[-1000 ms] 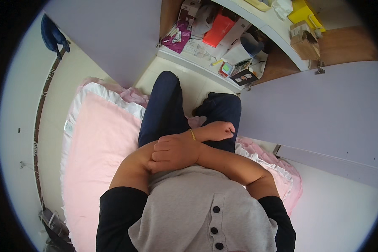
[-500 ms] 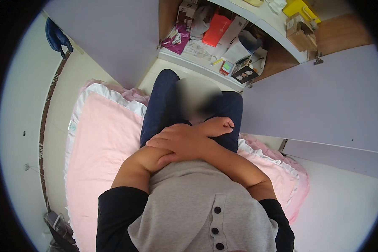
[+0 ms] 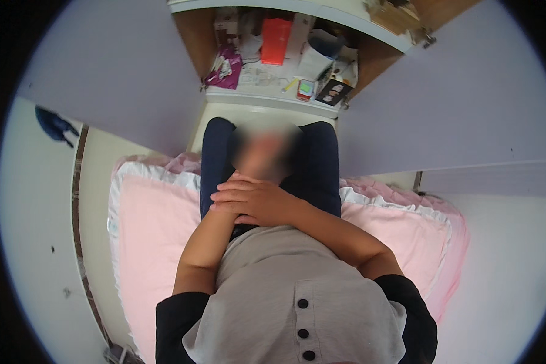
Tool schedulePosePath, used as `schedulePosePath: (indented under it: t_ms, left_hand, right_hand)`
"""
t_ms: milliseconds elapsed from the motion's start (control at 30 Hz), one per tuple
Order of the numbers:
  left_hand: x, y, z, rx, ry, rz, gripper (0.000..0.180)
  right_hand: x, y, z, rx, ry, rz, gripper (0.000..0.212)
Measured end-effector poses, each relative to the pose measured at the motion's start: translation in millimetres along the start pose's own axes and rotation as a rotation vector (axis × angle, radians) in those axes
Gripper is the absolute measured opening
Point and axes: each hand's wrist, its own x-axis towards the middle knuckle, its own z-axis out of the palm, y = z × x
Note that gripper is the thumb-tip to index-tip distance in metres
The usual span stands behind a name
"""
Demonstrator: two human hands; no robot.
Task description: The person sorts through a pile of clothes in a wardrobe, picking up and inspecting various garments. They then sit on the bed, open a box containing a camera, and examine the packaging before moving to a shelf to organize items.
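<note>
Open cabinet [image 3: 273,101] faces the knees [image 3: 218,136]; pink quilt [image 3: 155,218] lies either side. Right hand [image 3: 261,201], fingers extended, rests over the left forearm [image 3: 203,246] above the lap [image 3: 316,194]. Left hand [image 3: 259,153] is blurred; state indeterminable.

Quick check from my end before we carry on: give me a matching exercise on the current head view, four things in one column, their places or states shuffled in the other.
Things
1. Right hand
2. Purple bag
3. Pink mat
4. Black buttons

Places or states
A. Bordered by a white frill
B. Running down the front of the grey shirt
C. Lying over the left forearm
D. On the left part of the shelf in the open cupboard

Right pairs: 1-C, 2-D, 3-A, 4-B
</note>
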Motion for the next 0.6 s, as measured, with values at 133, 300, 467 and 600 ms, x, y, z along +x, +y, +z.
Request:
schedulePosePath:
  t_ms: [133, 300, 467, 600]
  left_hand:
    - [-4.4, 11.6, 16.5, 0.077, -0.046, -0.122, 0.024]
    - [15.5, -11.0, 11.6, 0.071, -0.121, -0.095, 0.026]
    - [27.4, -21.3, 15.8, 0.080, -0.103, -0.093, 0.025]
    - [44.5, -20.8, 23.6, 0.270, -0.126, 0.136, 0.022]
  right_hand:
    - [-8.7, 8.4, 2.2, 0.064, 0.047, 0.038, 0.056]
    - [-16.7, 16.4, 0.3, 0.045, 0.079, 0.027, 0.054]
    - [-20.5, 27.2, -14.0, 0.068, 0.119, 0.074, 0.050]
    - [-47.4, 63.5, -35.8, 0.184, 0.504, 0.455, 0.042]
